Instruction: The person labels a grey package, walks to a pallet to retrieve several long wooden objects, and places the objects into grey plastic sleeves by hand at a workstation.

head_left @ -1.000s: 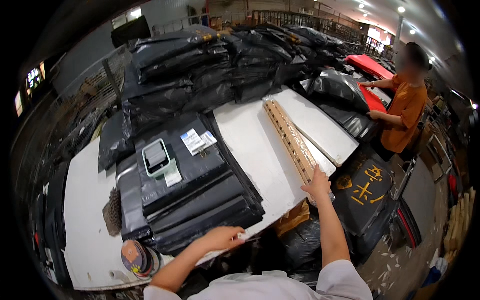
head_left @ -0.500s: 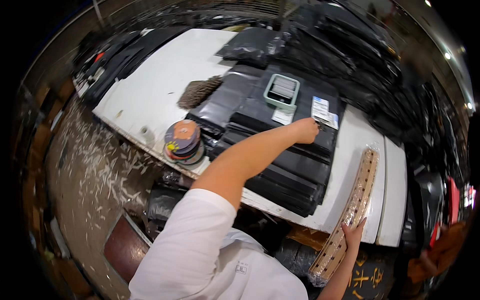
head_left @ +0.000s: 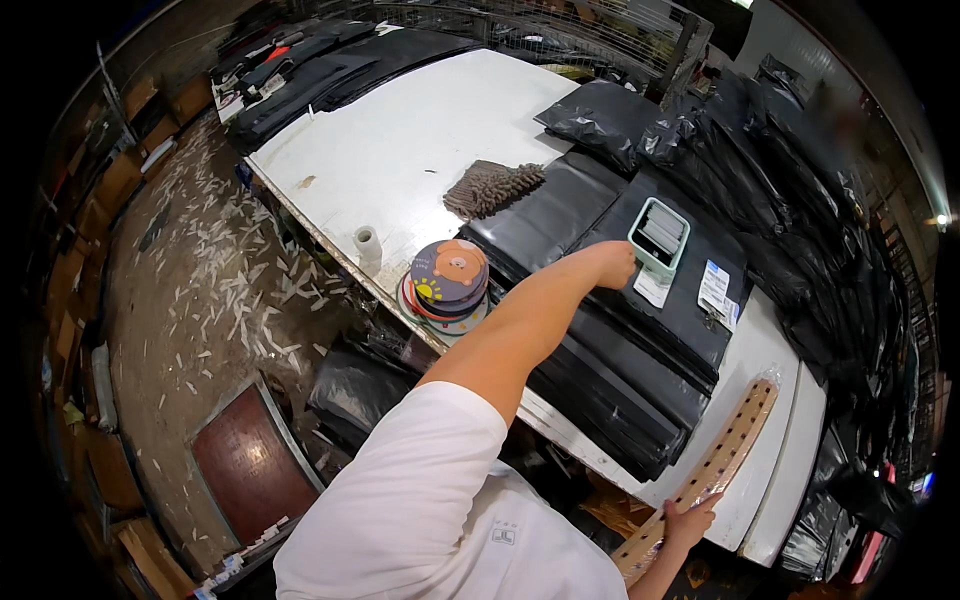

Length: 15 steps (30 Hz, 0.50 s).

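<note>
My left hand point(head_left: 614, 265) is at the left side of a pale green plastic basket point(head_left: 640, 262), which holds a stack of grey-white pieces. Its fingers are curled, their tips hidden, and I cannot make out what is between them. Under the basket lies a stack of flat black plastic bags point(head_left: 610, 365). A small white slip point(head_left: 652, 287) sticks out by the basket, and printed white labels point(head_left: 715, 288) lie to its right. My right hand point(head_left: 688, 520) grips a long brown strip with dark square spots point(head_left: 735, 425), wrapped in clear film, slanting over the table's near right edge.
On the white table point(head_left: 400, 130) are a fuzzy grey-brown cloth point(head_left: 492, 188), a stack of round printed discs point(head_left: 452, 275) and a small white roll point(head_left: 367, 240). Black bags point(head_left: 790, 190) are heaped at right. Paper scraps litter the floor point(head_left: 190, 330) beside a reddish-brown board point(head_left: 255, 462).
My left hand has left the printed labels and moved left to the basket's side. The whole view has shifted, and my right hand still holds the wrapped strip.
</note>
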{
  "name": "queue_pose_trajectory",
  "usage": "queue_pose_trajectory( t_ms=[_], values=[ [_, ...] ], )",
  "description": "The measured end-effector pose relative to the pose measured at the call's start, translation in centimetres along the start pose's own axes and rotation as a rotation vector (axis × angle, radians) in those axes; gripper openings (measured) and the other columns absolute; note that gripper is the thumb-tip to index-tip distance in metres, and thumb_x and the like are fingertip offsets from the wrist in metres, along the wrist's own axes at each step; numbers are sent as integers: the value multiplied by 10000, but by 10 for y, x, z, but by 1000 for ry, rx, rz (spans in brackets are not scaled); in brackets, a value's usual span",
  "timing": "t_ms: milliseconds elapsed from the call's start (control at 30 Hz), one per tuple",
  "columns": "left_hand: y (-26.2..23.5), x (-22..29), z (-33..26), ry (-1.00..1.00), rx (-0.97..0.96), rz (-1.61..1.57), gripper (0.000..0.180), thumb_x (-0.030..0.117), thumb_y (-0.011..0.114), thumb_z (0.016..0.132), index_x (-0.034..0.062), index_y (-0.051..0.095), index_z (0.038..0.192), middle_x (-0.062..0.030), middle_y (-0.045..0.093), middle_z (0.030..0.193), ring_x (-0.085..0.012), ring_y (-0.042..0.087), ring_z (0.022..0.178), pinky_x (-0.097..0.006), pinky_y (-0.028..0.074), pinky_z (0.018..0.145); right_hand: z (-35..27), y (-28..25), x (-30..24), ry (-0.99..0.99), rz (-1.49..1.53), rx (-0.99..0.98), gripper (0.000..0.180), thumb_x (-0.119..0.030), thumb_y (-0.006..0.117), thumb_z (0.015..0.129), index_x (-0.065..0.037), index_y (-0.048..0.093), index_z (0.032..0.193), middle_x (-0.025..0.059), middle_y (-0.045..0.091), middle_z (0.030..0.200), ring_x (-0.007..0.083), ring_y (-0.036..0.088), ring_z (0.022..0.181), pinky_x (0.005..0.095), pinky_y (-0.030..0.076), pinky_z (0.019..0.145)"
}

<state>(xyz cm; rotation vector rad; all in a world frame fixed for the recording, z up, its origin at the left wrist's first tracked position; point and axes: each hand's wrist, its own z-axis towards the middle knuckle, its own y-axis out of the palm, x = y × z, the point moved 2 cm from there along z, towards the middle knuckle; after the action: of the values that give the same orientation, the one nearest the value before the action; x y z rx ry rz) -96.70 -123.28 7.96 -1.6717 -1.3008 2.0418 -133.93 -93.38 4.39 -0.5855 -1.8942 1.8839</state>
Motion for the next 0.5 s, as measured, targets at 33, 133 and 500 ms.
queue_pose_trajectory(
  t_ms=[33, 133, 500],
  values=[
    [8, -2, -9, -9, -21, -37, 136, 200, 537, 734, 162, 667, 730, 28, 609, 864, -160, 555, 863, -294, 386, 718, -11, 4, -7, 6, -62, -1, 1093, -293, 758, 540, -96, 94, 1385, 241, 424, 1066, 391, 442, 995, 421, 414, 828],
    [40, -11, -40, -49, -113, -66, 136, 207, 539, 736, 177, 671, 740, 35, 615, 858, -151, 558, 857, -295, 381, 706, -19, -13, -32, -18, 41, -61, 1110, -276, 758, 533, -131, 67, 1389, 237, 393, 1089, 390, 429, 1006, 433, 408, 835],
    [135, -27, -86, -74, -400, 27, 211, 246, 502, 801, 187, 659, 930, 4, 626, 969, -192, 567, 910, -408, 378, 758, 10, 31, -51, 55, 294, 63, 1056, -204, 733, 545, -135, 100, 1387, 251, 406, 1184, 405, 441, 1066, 424, 397, 883]
  ],
)
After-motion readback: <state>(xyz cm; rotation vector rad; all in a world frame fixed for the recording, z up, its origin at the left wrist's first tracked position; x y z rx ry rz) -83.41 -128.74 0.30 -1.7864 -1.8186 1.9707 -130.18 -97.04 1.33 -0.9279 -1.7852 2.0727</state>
